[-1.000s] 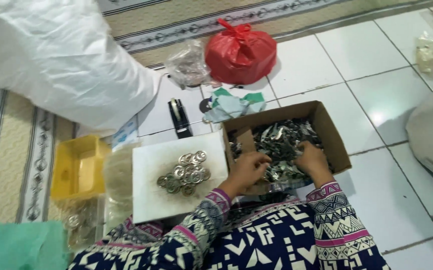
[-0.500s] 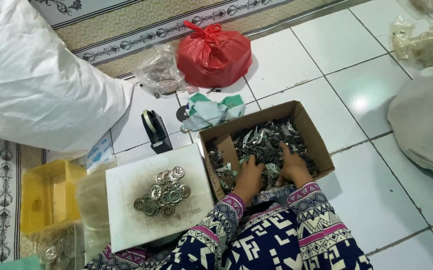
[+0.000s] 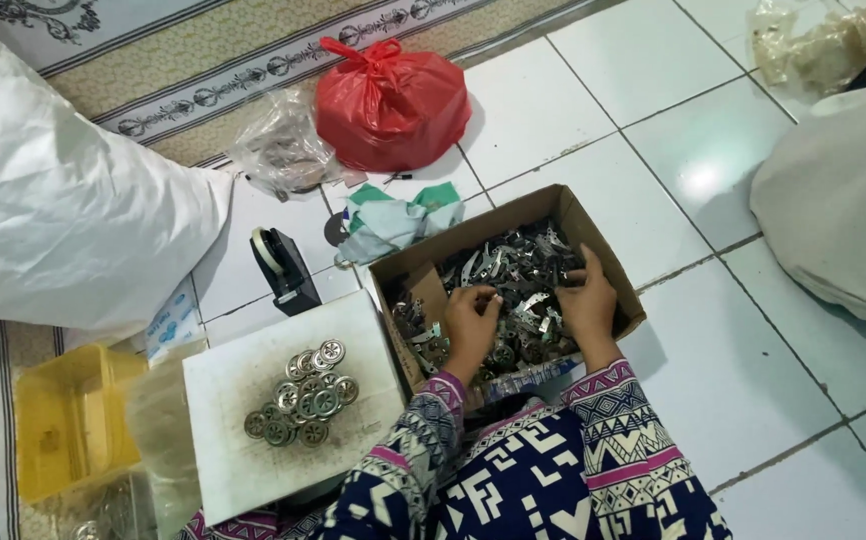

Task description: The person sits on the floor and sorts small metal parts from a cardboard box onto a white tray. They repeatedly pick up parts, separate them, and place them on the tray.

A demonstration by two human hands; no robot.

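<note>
Both hands are down in the cardboard box [image 3: 608, 262] of metal parts [image 3: 513, 275], which sits on the white tiled floor [image 3: 653, 150] just right of frame centre. The left hand [image 3: 471, 325] works at the box's seven o'clock, fingers curled, its grip pinching a small silvery piece at the fingertips. The right hand [image 3: 589, 300] is at the box's four o'clock, fingers bent and resting on the heap; whether its grip is pinching anything or just pressing on the parts, I cannot tell. Patterned sleeves in navy, white and pink run down to the bottom edge.

At nine o'clock from the box, touching its left wall, lies a white board [image 3: 243, 420] carrying a tight cluster of round metal discs [image 3: 303, 392] at its middle. Further out at eight o'clock, a yellow plastic tub [image 3: 68, 420] sits by the left edge.

At eleven o'clock from the box stands a black tape dispenser [image 3: 283, 265], and between it and the box lies a crumpled green-and-white cloth [image 3: 393, 220], just off the box's upper corner. At twelve o'clock, a knotted red plastic bag [image 3: 393, 100], with a clear plastic bag [image 3: 278, 150] just to its left on the rug's edge.

A big white sack [image 3: 63, 220] fills the upper left; another white bundle [image 3: 843, 200] sits at three o'clock, well apart from the box.
</note>
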